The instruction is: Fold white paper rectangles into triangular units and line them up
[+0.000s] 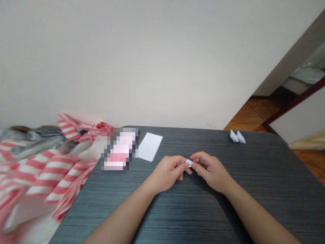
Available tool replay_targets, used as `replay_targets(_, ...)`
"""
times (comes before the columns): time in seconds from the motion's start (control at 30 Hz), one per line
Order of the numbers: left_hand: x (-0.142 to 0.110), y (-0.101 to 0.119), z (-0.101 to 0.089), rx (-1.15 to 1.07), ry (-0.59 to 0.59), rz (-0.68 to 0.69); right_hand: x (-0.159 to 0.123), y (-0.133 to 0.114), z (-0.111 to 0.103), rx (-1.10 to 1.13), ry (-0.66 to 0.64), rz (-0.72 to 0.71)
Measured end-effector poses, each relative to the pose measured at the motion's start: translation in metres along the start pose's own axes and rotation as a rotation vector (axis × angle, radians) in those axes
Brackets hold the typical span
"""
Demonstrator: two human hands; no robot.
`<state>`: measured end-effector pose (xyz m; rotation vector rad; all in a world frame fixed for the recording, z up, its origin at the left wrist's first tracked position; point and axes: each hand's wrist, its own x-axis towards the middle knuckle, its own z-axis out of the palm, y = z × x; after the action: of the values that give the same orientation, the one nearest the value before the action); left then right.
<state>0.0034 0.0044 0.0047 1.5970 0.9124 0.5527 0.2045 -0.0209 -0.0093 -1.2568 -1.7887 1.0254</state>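
Note:
My left hand (169,172) and my right hand (208,169) meet at the middle of a dark grey table (193,210). Both pinch one small folded piece of white paper (189,163) between thumb and fingertips, just above the tabletop. Most of that piece is hidden by my fingers. Both forearms rest on the table.
A stack of white paper slips (150,146) lies behind my left hand. Two small folded white paper pieces (237,136) sit near the far right edge. A blurred-out patch (119,152) lies at the far left. Red-and-white striped plastic bags (43,173) are heaped left of the table. A white wall stands behind.

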Motion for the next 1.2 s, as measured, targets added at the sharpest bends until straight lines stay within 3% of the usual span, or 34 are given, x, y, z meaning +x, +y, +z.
replay_targets(0.2, 0.000, -0.001, 0.000, 0.040, 0.011, 0.007, 0.003, -0.011, -0.005, -0.198, -0.037, 0.006)
replay_targets(0.9, 0.001, 0.000, 0.001, -0.026, 0.020, 0.001, 0.001, -0.013, -0.005, -0.136, -0.074, 0.060)
replay_targets(1.2, 0.001, -0.002, 0.003, -0.037, 0.012, 0.011, 0.001, -0.015, -0.006, -0.176, -0.088, 0.018)
